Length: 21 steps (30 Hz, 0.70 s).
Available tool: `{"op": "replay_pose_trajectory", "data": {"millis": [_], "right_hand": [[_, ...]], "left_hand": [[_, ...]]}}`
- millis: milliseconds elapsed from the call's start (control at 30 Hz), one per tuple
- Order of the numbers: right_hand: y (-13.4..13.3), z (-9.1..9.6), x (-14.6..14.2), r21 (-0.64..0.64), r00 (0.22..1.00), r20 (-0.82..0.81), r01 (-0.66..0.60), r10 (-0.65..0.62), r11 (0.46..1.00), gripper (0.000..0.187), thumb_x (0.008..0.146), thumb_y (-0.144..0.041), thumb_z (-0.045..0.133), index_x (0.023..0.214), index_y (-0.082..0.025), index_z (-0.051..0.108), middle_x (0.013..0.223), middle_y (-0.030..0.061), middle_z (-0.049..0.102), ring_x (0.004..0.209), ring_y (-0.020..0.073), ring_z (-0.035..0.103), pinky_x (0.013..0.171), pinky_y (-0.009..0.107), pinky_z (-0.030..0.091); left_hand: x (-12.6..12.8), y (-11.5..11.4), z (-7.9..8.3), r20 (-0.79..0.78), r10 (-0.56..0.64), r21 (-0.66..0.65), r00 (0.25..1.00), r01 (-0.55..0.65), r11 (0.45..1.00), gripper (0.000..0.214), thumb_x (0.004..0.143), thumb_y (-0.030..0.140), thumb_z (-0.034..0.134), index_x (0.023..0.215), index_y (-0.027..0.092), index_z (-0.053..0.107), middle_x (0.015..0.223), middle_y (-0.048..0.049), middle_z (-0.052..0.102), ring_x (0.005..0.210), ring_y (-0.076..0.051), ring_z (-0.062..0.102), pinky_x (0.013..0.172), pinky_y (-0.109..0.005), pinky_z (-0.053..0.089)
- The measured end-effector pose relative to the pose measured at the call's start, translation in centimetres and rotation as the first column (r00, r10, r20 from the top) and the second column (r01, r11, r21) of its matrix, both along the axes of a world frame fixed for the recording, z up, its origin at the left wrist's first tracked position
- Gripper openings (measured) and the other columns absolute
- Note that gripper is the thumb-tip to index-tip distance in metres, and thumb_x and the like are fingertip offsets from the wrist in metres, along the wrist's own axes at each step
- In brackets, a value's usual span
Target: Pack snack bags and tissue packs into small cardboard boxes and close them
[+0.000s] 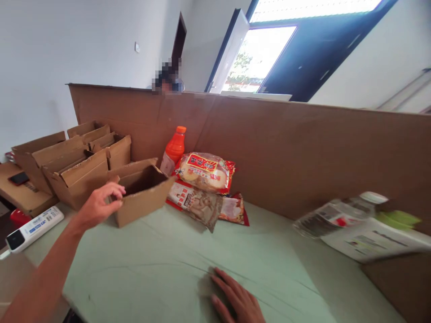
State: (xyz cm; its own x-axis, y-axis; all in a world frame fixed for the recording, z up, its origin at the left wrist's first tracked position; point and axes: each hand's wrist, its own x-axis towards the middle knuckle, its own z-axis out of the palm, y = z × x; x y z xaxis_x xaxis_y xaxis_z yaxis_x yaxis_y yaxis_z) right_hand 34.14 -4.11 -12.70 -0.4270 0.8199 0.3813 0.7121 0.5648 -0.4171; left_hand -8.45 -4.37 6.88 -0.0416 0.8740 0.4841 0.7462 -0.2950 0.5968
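Tabletop [161, 273] spreads wide around right hand [237, 298], left hand [100, 204] at box [144, 204] edge.

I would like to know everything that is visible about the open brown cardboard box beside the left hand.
The open brown cardboard box is rectangular, with plain, thin-looking walls and slightly uneven upper edges. It stands upright on the pale green tabletop, set at an angle. Its inside is dark, so any contents cannot be made out. The bare left hand is at its left end, fingers curled; whether they touch it is unclear.
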Motion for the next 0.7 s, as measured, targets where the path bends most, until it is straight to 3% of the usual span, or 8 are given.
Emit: {"op": "replay_pose_trajectory", "data": {"millis": [133, 267, 333, 400, 467, 600, 700], "right_hand": [[-0.5, 2.5, -1.3, -0.163, 0.907, -0.388, 0.106, -0.163, 0.981, 0.039, 0.096, -0.051, 0.048, 0.118, -0.027, 0.070, 0.133, 0.0091, 0.067, 0.122, 0.0320, 0.063, 0.098, 0.052, 0.055], [-1.0, 5.4, -4.8, -0.300, 0.752, -0.640, -0.055, -0.159, 0.952, 0.051, 0.097, -0.057, 0.042, 0.129, -0.024, 0.064, 0.133, 0.0123, 0.066, 0.113, 0.0294, 0.066, 0.091, 0.045, 0.057], [-1.2, 6.3, -6.6, -0.353, 0.687, -0.708, -0.144, -0.164, 0.925, 0.056, 0.097, -0.060, 0.039, 0.131, -0.023, 0.063, 0.133, 0.0126, 0.065, 0.113, 0.0288, 0.066, 0.091, 0.044, 0.057], [-1.5, 6.9, -8.1, -0.389, 0.646, -0.744, -0.207, -0.173, 0.898, 0.059, 0.096, -0.063, 0.038, 0.132, -0.022, 0.062, 0.133, 0.0131, 0.065, 0.116, 0.0295, 0.064, 0.092, 0.044, 0.056], [-1.9, 7.1, -8.9, -0.424, 0.635, -0.746, -0.220, -0.201, 0.879, 0.059, 0.096, -0.063, 0.039, 0.132, -0.023, 0.062, 0.134, 0.0124, 0.065, 0.119, 0.0295, 0.063, 0.095, 0.044, 0.054], [-2.1, 7.7, -8.9, -0.463, 0.643, -0.716, -0.145, -0.272, 0.874, 0.058, 0.091, -0.066, 0.048, 0.128, -0.025, 0.065, 0.133, 0.0100, 0.066, 0.123, 0.0292, 0.060, 0.100, 0.043, 0.051], [-0.2, 8.9, -8.0, -0.468, 0.671, -0.684, -0.102, -0.287, 0.878, 0.058, 0.091, -0.068, 0.046, 0.121, -0.023, 0.069, 0.125, 0.0108, 0.070, 0.114, 0.0290, 0.064, 0.098, 0.044, 0.051]], "left_hand": [[0.3, -7.7, -0.3, 0.141, -0.243, -0.024, 0.960, 0.249, 0.968, 0.009, 0.087, 0.022, 0.059, 0.079, 0.023, 0.063, 0.116, -0.0091, 0.071, 0.118, -0.026, 0.065, 0.104, -0.046, 0.050], [0.5, -10.6, -1.0, 0.203, -0.332, -0.015, 0.921, 0.342, 0.939, 0.007, 0.086, 0.020, 0.064, 0.083, 0.025, 0.066, 0.124, -0.0086, 0.068, 0.130, -0.031, 0.057, 0.106, -0.046, 0.048], [1.2, -10.9, -1.8, 0.324, -0.311, 0.028, 0.894, 0.319, 0.947, 0.010, 0.087, 0.031, 0.065, 0.094, 0.026, 0.069, 0.136, -0.0093, 0.061, 0.137, -0.034, 0.049, 0.110, -0.048, 0.045], [2.4, -10.8, -3.2, 0.507, -0.270, 0.108, 0.819, 0.250, 0.962, 0.042, 0.084, 0.050, 0.066, 0.119, 0.028, 0.065, 0.151, -0.0100, 0.049, 0.142, -0.037, 0.042, 0.113, -0.049, 0.043], [3.9, -10.5, -4.9, 0.662, -0.194, 0.147, 0.724, 0.128, 0.981, 0.076, 0.076, 0.064, 0.070, 0.142, 0.030, 0.050, 0.159, -0.0082, 0.037, 0.147, -0.038, 0.033, 0.116, -0.047, 0.040], [6.8, -9.8, -8.4, 0.780, 0.048, -0.014, 0.624, -0.059, 0.998, 0.104, 0.067, 0.065, 0.078, 0.154, 0.030, 0.031, 0.162, -0.0069, 0.034, 0.150, -0.039, 0.026, 0.120, -0.048, 0.035], [8.0, -9.2, -10.2, 0.793, 0.139, -0.124, 0.593, -0.066, 0.990, 0.109, 0.066, 0.062, 0.079, 0.155, 0.026, 0.028, 0.159, -0.0106, 0.038, 0.145, -0.042, 0.035, 0.115, -0.052, 0.042]]}}
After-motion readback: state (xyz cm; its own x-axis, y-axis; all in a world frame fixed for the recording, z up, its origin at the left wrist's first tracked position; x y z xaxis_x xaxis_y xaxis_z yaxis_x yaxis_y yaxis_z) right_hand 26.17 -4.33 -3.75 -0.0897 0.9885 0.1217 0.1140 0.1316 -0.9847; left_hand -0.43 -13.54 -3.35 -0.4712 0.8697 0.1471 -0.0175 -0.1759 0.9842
